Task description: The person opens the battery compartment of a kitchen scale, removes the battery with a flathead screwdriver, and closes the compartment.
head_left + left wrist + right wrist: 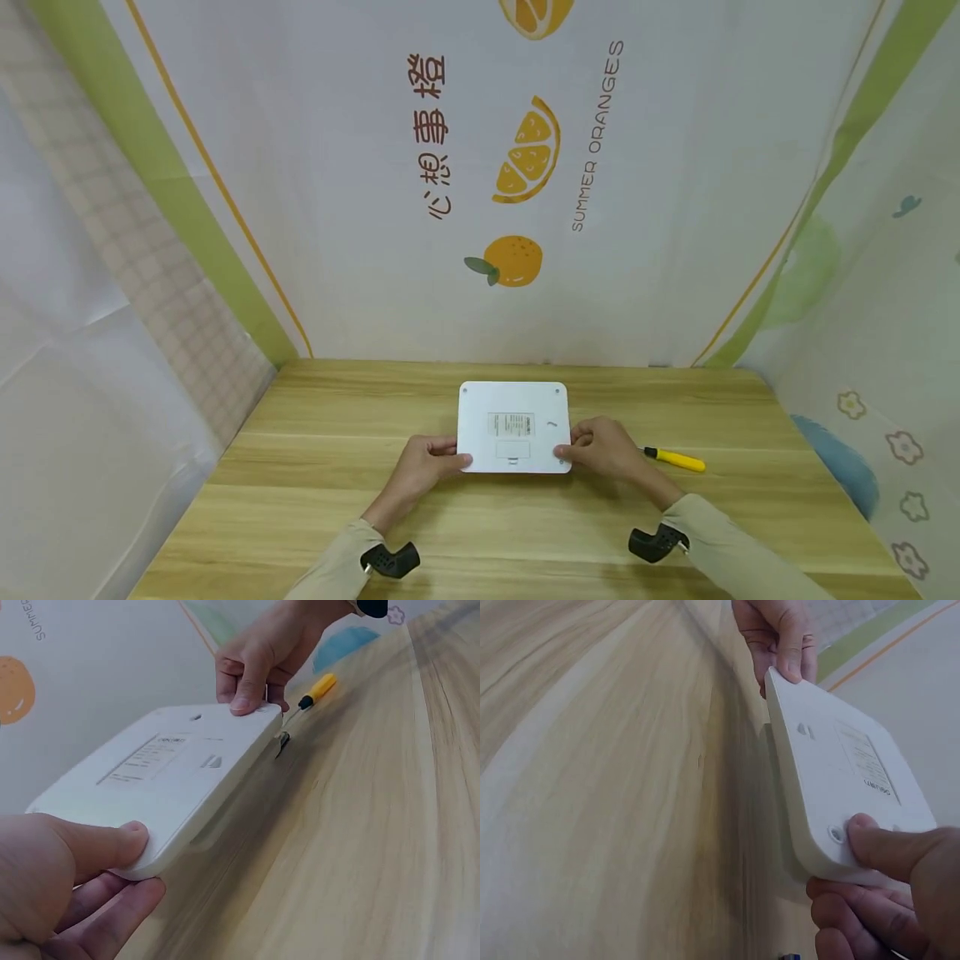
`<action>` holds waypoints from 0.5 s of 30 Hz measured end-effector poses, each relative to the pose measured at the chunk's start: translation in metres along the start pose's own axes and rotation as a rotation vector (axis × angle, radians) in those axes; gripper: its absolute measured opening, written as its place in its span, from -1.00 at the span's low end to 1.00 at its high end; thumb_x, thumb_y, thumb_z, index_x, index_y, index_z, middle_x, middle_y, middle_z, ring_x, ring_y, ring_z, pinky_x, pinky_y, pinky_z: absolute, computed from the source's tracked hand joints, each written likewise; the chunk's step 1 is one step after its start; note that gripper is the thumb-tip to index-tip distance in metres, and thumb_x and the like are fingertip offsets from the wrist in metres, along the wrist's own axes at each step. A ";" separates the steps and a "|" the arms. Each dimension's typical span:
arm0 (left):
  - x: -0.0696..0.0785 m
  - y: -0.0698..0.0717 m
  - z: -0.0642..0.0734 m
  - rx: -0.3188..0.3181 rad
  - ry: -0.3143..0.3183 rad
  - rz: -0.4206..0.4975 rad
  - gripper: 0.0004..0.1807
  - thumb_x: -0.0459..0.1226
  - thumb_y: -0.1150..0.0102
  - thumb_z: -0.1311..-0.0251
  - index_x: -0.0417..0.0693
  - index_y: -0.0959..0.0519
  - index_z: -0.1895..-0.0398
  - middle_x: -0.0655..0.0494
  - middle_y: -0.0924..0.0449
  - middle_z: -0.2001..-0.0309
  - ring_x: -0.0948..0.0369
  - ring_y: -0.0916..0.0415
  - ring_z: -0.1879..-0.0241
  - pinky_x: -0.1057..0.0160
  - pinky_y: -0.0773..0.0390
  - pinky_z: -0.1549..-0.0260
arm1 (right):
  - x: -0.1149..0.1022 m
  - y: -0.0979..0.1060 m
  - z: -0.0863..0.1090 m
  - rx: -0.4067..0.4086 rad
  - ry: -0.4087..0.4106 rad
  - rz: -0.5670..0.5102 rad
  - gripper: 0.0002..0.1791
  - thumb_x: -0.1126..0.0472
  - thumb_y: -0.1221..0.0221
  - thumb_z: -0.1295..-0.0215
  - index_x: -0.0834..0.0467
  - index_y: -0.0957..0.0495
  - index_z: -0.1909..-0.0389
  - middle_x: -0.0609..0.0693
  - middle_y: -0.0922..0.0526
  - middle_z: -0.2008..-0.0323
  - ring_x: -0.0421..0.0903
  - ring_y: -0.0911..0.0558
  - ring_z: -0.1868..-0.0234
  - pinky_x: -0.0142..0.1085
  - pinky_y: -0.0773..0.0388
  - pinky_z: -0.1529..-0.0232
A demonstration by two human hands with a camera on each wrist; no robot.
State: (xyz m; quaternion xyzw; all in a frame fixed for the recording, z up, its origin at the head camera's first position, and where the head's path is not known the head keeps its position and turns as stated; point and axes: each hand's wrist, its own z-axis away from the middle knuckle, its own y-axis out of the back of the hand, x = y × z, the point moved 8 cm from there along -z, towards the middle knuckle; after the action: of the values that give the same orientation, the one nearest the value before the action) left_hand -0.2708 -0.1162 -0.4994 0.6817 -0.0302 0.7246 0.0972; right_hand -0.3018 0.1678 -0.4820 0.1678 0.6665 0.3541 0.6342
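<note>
A flat white electronic device (476, 417) with rounded corners is held just above the table. Its printed label (512, 424) and small battery cover (513, 450) face up, and small round recesses show at its corners. My left hand (429, 462) pinches the near left corner, thumb (124, 844) on top and fingers beneath. At the near right corner, my right hand (603, 448) grips the same way, its thumb (877, 844) beside a recess (837, 834). The device's underside is mostly hidden.
A screwdriver (678, 460) with a yellow handle lies on the wooden table (337, 500), right of my right hand. Near its shaft is a small dark object (282, 744), too small to identify. A printed curtain (360, 292) hangs behind the table.
</note>
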 end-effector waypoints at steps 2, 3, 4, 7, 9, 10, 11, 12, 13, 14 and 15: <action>0.003 0.001 0.000 0.002 -0.022 -0.039 -0.63 -0.42 -0.42 -0.19 -0.46 -0.65 -0.04 -0.21 -0.75 0.15 0.19 -0.69 0.23 0.35 -0.78 0.24 | -0.003 0.002 0.001 0.002 0.031 0.012 -0.71 0.01 -0.49 -0.16 0.13 -0.67 0.43 -0.14 -0.62 0.62 -0.20 -0.42 0.54 -0.47 -0.20 0.61; 0.005 0.001 0.000 0.002 -0.032 -0.059 -0.64 -0.41 -0.43 -0.18 -0.44 -0.67 -0.02 -0.20 -0.76 0.16 0.19 -0.69 0.24 0.37 -0.76 0.26 | -0.004 0.002 0.001 -0.002 0.042 0.012 -0.71 0.01 -0.50 -0.16 0.13 -0.67 0.43 -0.14 -0.63 0.61 -0.20 -0.42 0.54 -0.48 -0.19 0.62; 0.006 0.001 0.000 0.001 -0.046 -0.080 -0.66 -0.40 -0.44 -0.17 -0.42 -0.69 0.01 -0.19 -0.76 0.16 0.19 -0.69 0.24 0.37 -0.76 0.27 | -0.006 0.003 0.002 -0.004 0.056 0.015 -0.70 0.01 -0.50 -0.15 0.14 -0.68 0.42 -0.13 -0.64 0.59 -0.20 -0.43 0.54 -0.48 -0.19 0.63; 0.010 0.002 0.000 0.000 -0.083 -0.128 -0.68 -0.40 -0.47 -0.14 -0.40 -0.72 0.06 -0.20 -0.76 0.14 0.15 -0.72 0.22 0.34 -0.78 0.26 | -0.011 0.005 0.004 -0.008 0.090 0.021 -0.70 0.01 -0.51 -0.14 0.16 -0.69 0.39 -0.13 -0.67 0.54 -0.19 -0.48 0.51 -0.47 -0.25 0.64; 0.012 0.003 -0.001 0.009 -0.111 -0.174 -0.69 -0.39 -0.49 -0.12 -0.39 -0.72 0.08 -0.20 -0.77 0.15 0.12 -0.74 0.21 0.32 -0.79 0.26 | -0.013 0.006 0.005 0.000 0.110 0.024 -0.70 0.02 -0.51 -0.14 0.17 -0.70 0.36 -0.14 -0.69 0.53 -0.19 -0.51 0.50 -0.47 -0.31 0.63; 0.015 0.004 -0.001 0.014 -0.129 -0.201 -0.68 -0.39 -0.50 -0.11 -0.39 -0.72 0.08 -0.20 -0.77 0.16 0.11 -0.74 0.21 0.32 -0.80 0.26 | -0.014 0.007 0.006 0.010 0.126 0.028 -0.70 0.03 -0.51 -0.15 0.17 -0.69 0.35 -0.14 -0.70 0.52 -0.19 -0.52 0.50 -0.47 -0.35 0.62; 0.016 0.005 -0.002 0.021 -0.142 -0.223 -0.68 -0.40 -0.50 -0.11 -0.39 -0.72 0.08 -0.19 -0.77 0.18 0.10 -0.75 0.22 0.32 -0.80 0.27 | -0.015 0.008 0.006 0.021 0.143 0.031 -0.71 0.05 -0.50 -0.16 0.18 -0.69 0.34 -0.14 -0.70 0.52 -0.20 -0.53 0.50 -0.47 -0.38 0.61; 0.018 0.005 -0.002 0.028 -0.156 -0.246 -0.68 -0.40 -0.50 -0.10 -0.39 -0.71 0.09 -0.18 -0.77 0.19 0.11 -0.75 0.23 0.32 -0.80 0.28 | -0.016 0.008 0.007 0.033 0.158 0.032 -0.71 0.06 -0.50 -0.17 0.18 -0.68 0.34 -0.15 -0.71 0.52 -0.21 -0.54 0.50 -0.47 -0.40 0.60; 0.021 0.006 -0.002 0.034 -0.173 -0.269 -0.68 -0.40 -0.50 -0.10 -0.39 -0.71 0.08 -0.17 -0.77 0.21 0.11 -0.75 0.24 0.33 -0.80 0.28 | -0.018 0.010 0.007 0.049 0.175 0.037 -0.72 0.06 -0.50 -0.17 0.17 -0.67 0.35 -0.15 -0.71 0.52 -0.22 -0.54 0.51 -0.47 -0.42 0.60; 0.023 0.007 -0.003 0.040 -0.192 -0.290 -0.68 -0.40 -0.50 -0.10 -0.38 -0.71 0.08 -0.16 -0.77 0.22 0.11 -0.76 0.25 0.34 -0.80 0.29 | -0.019 0.011 0.008 0.066 0.195 0.041 -0.73 0.07 -0.49 -0.17 0.17 -0.66 0.35 -0.16 -0.71 0.53 -0.24 -0.55 0.52 -0.47 -0.44 0.59; 0.026 0.007 -0.003 0.044 -0.214 -0.309 -0.67 -0.40 -0.50 -0.11 -0.39 -0.70 0.07 -0.16 -0.77 0.22 0.11 -0.76 0.25 0.33 -0.81 0.29 | -0.020 0.012 0.009 0.085 0.219 0.048 -0.73 0.08 -0.49 -0.18 0.16 -0.65 0.36 -0.17 -0.71 0.52 -0.26 -0.56 0.52 -0.47 -0.47 0.59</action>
State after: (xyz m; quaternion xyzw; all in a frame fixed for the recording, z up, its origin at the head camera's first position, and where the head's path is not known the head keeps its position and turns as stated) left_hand -0.2763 -0.1198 -0.4732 0.7535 0.0807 0.6246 0.1886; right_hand -0.2934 0.1643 -0.4588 0.1710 0.7420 0.3567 0.5413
